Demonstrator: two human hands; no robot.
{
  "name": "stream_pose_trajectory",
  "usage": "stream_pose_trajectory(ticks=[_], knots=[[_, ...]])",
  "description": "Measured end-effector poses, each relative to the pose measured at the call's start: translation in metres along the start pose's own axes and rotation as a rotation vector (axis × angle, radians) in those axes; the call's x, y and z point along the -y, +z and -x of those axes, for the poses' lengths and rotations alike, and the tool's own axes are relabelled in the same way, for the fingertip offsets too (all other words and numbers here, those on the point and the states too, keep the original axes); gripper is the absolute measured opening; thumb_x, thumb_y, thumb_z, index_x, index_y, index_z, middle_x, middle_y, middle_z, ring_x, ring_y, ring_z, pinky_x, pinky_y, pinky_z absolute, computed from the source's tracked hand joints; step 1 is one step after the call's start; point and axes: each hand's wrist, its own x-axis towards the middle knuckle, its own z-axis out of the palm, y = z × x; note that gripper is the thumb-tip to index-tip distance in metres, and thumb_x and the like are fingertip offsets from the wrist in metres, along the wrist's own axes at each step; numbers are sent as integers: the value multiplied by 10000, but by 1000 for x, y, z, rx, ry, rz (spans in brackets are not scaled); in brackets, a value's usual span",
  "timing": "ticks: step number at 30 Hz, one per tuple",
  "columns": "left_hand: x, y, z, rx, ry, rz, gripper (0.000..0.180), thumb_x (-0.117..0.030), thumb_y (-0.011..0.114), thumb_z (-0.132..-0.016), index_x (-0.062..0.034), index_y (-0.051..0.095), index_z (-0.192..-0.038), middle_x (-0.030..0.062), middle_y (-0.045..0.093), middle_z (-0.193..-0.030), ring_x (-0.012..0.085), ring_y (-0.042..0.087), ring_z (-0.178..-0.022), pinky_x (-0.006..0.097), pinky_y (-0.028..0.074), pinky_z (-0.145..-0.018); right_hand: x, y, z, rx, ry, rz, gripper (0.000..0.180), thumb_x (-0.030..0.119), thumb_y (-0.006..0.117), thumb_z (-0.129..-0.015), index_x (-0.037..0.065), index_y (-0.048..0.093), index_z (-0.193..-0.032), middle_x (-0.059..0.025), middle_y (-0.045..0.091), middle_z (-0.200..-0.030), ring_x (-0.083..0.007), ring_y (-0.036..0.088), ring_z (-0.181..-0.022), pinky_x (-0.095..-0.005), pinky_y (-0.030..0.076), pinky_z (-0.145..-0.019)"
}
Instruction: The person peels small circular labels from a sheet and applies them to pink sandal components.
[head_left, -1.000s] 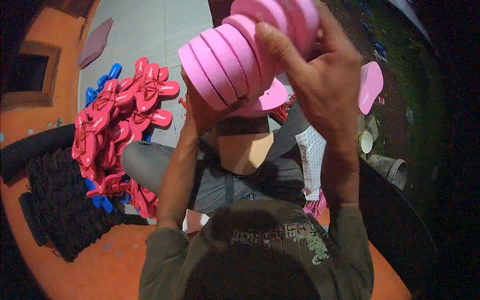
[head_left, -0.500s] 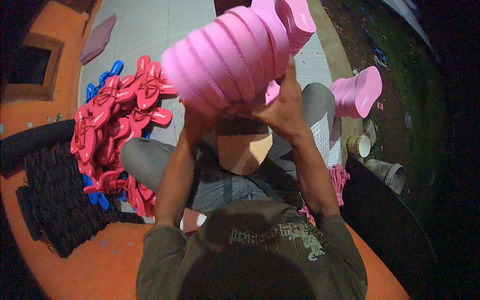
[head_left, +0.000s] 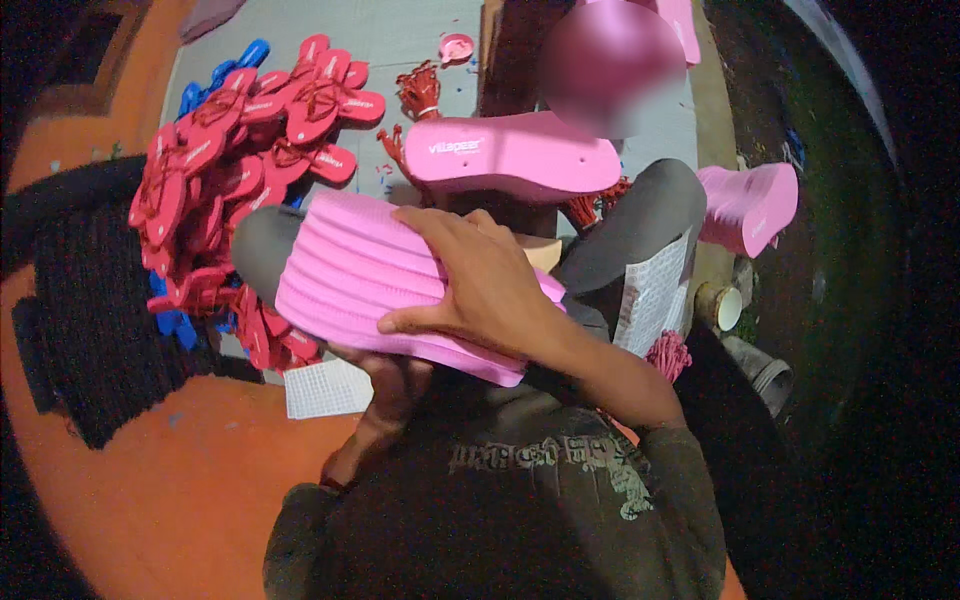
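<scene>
Sole stack (head_left: 360, 285): R hand (head_left: 495, 285) on top, L hand (head_left: 393, 385) at near edge.
Sandal pile (head_left: 225, 185) to L; lone sole (head_left: 530, 155) ahead, strap bundle (head_left: 420, 92) past its L end; sole row (head_left: 748, 208) out R, tub (head_left: 709, 302) just nearer.

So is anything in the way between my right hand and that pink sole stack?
Nothing visible. Your right hand lies directly on the pink sole stack. Your left hand, at the stack's near edge, is partly hidden.
</scene>
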Motion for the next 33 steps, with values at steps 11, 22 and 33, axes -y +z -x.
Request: stream_pose_trajectory(ticks=[11, 22, 33], knots=[[42, 8, -7, 213, 60, 61, 621, -534, 317, -860, -88, 302, -1293, 80, 388, -1257, 203, 351, -1177, 365, 277, -979, -24, 25, 1, 304, 99, 92, 1229, 558, 771, -415, 5, 153, -1323, -271, 402, -1165, -423, 495, -963, -462, 418, -834], [102, -29, -44, -390, -366, 659, 637, -572, 314, -820, -176, 317, -1318, 22, 334, -1350, 257, 298, -1245, 468, 217, -1023, -64, 45, -11, 429, 65, 376, 1181, 332, 784, -425, 49, 109, -1352, -255, 393, -1143, -392, 458, -982, -476, 401, -827], [42, -2, 17, -545, -859, 280, 750, -521, 442, -825, -13, 219, -1329, 187, 266, -1359, 312, 268, -1257, 420, 159, -1040, -101, 66, -9, 610, -56, 427, 1114, 329, 741, -428, 70, 168, -1347, -241, 407, -1152, -389, 447, -991, -464, 368, -860]])
